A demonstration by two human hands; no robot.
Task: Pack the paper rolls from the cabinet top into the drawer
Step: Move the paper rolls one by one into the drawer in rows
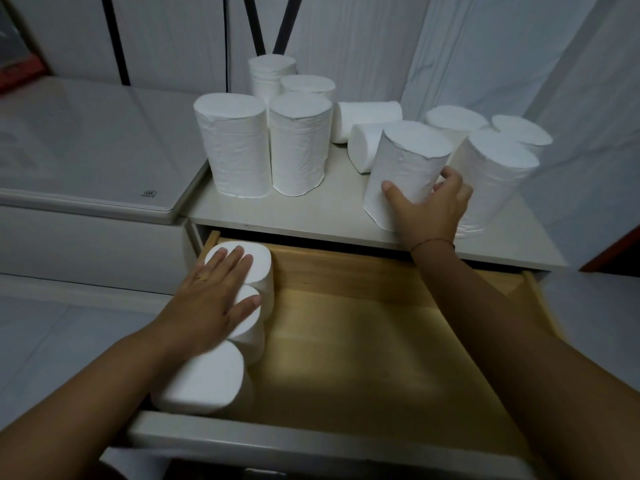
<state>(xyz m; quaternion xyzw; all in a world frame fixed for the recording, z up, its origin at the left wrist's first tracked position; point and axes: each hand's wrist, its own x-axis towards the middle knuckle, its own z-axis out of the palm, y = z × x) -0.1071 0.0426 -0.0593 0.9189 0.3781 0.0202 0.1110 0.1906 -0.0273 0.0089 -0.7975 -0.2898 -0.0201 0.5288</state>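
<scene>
Early days, I judge: three rolls (pixel 204 379) stand along the drawer's (pixel 363 323) left edge under my flat, spread left grip (pixel 214 296), my right grip (pixel 433 209) clasps a tilted roll (pixel 405 161) near the cabinet top's (pixel 311 209) front edge, and about nine others wait.

Dim rm: white appliance (pixel 86 143) at L, curtain (pixel 485 46) behind.

We cannot read the lid logo (pixel 150 193). Our left hand (pixel 211 299) covers most of the middle drawer roll (pixel 247 325); the tilted roll (pixel 405 161) in our right hand (pixel 433 209) half hides a lying roll (pixel 363 147); the front-right roll (pixel 498 174) is blurred.
</scene>
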